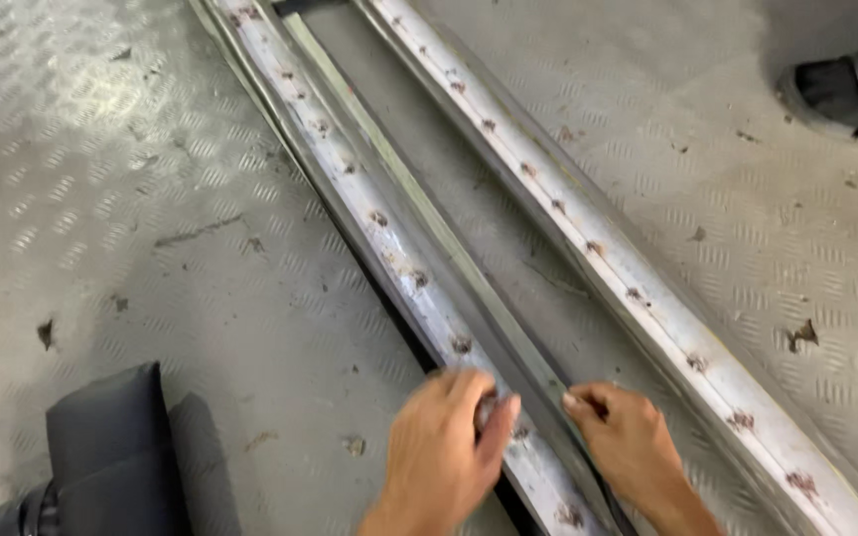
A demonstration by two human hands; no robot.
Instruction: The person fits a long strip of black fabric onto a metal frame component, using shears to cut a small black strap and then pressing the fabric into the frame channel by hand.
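Observation:
Two long whitish metal rails with rust spots run diagonally over a chequer-plate floor. My left hand [446, 447] is curled over the near end of the left rail [359, 189], fingers and thumb wrapped on its edge. My right hand [626, 440] rests in the grey channel [494, 248] between the rails, fingertips pinching a thin grey strip [399, 174] that runs along the left rail. The right rail [588, 238] lies untouched to the right.
A dark grey fabric-covered knee or bag [111, 447] sits at the lower left. A dark rounded object [846, 91] lies at the upper right. Small rust flakes and debris [801, 335] dot the tread-plate floor [101, 199].

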